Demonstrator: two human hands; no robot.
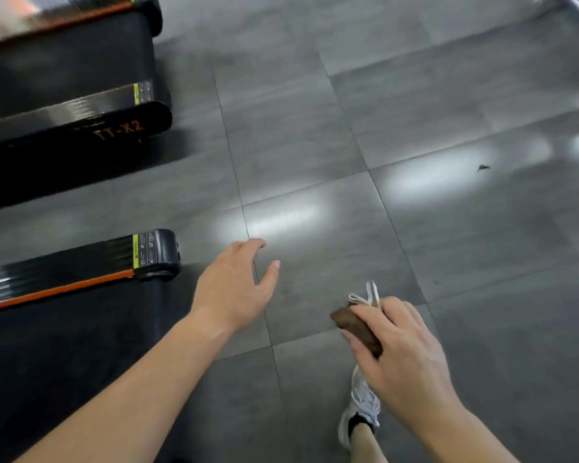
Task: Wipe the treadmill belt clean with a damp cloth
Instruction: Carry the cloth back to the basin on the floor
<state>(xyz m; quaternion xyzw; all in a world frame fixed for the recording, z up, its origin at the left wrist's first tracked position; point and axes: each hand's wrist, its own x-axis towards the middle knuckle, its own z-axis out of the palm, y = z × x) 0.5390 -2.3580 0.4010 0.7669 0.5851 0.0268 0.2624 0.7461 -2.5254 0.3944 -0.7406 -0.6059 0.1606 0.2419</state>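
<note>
Grey floor [415,228]: stone-look tiles, smooth, semi-gloss, lamp glare patches, thin dark grout lines. Black treadmill belt [64,355]: matt, rubbery-looking. Along the belt, side rail [57,272]: ribbed black plastic, glossy, orange stripe. At the rail tip, end cap [163,253]: smooth dark plastic, satin sheen. Beyond the belt, second treadmill [81,118]: glossy black plastic, orange print. Brown cloth [355,325] in right hand [401,349]: matt soft fabric, white cord loops. White shoe [361,412]: mesh, laces.

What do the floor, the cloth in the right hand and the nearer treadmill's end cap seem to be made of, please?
Floor: grey tile, probably ceramic, glossy; grout lines and glare show. Cloth: brown fabric, matte, bunched in the right hand. End cap: likely moulded black plastic, faint sheen.
</note>
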